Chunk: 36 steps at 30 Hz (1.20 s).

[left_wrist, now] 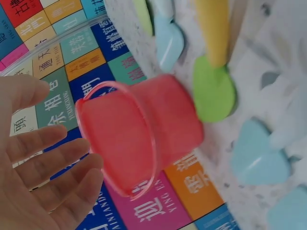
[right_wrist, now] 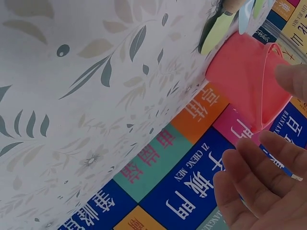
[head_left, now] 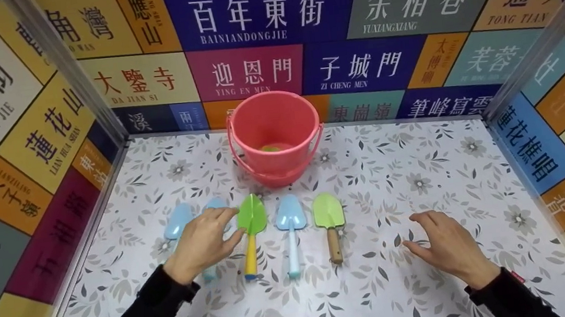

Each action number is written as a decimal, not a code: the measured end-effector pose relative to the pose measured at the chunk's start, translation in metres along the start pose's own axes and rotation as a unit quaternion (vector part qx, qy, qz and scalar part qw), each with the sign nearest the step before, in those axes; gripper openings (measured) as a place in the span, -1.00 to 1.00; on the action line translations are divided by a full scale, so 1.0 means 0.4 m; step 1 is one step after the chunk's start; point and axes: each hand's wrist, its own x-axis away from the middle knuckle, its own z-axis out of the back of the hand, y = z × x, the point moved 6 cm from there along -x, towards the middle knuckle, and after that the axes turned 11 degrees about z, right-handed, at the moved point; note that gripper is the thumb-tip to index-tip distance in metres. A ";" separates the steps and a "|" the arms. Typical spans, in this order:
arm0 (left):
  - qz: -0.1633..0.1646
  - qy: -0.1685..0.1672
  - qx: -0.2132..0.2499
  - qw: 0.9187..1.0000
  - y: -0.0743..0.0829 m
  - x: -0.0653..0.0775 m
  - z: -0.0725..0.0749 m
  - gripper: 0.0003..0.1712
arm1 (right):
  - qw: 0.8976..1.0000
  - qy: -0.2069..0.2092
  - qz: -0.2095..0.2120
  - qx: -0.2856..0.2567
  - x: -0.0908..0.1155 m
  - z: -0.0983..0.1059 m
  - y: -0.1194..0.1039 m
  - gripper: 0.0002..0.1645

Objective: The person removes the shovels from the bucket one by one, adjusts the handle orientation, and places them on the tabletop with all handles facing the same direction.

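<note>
A row of toy shovels lies on the table. My left hand (head_left: 205, 243) hovers over its left part, fingers relaxed and holding nothing. It partly covers two light blue shovels, one at the far left (head_left: 178, 223) and one (head_left: 215, 203) beside it. Just right of its fingertips is a green shovel (head_left: 252, 217) with a yellow handle. Further right lie another light blue shovel (head_left: 290, 214) and a light green shovel (head_left: 328, 212) with a wooden handle. My right hand (head_left: 446, 243), also empty with fingers loosely extended, is to the right of the row.
A red bucket (head_left: 284, 171) stands upright behind the shovels, its handle hanging down at the front. Something small and green (head_left: 270, 149) shows on its bottom. Panels with Chinese characters wall in the back and both sides of the floral-patterned table (head_left: 388, 168).
</note>
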 end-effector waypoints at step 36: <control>0.247 -0.233 0.012 0.940 0.004 -0.587 -0.054 -0.37 | 0.997 -0.049 -0.054 -0.014 0.029 -0.024 0.009 -0.39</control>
